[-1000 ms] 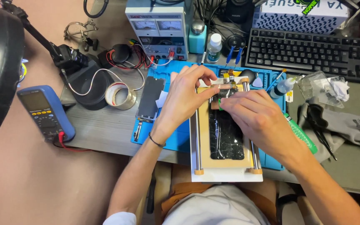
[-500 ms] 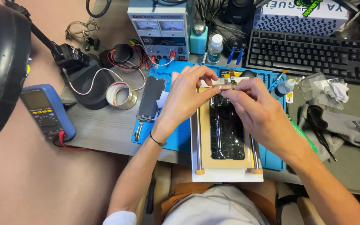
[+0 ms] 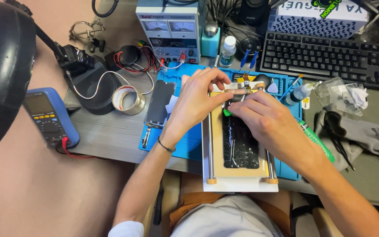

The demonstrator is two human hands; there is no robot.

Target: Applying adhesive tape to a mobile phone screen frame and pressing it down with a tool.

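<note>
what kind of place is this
Most likely an electronics repair bench. A cracked phone lies in a holding frame on a blue work mat under both hands, a bench power supply stands behind, and a handheld multimeter lies to the left.

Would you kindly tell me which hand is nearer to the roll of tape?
Left. The left hand is just right of the roll of tape; the right hand lies farther right, beyond it.
</note>
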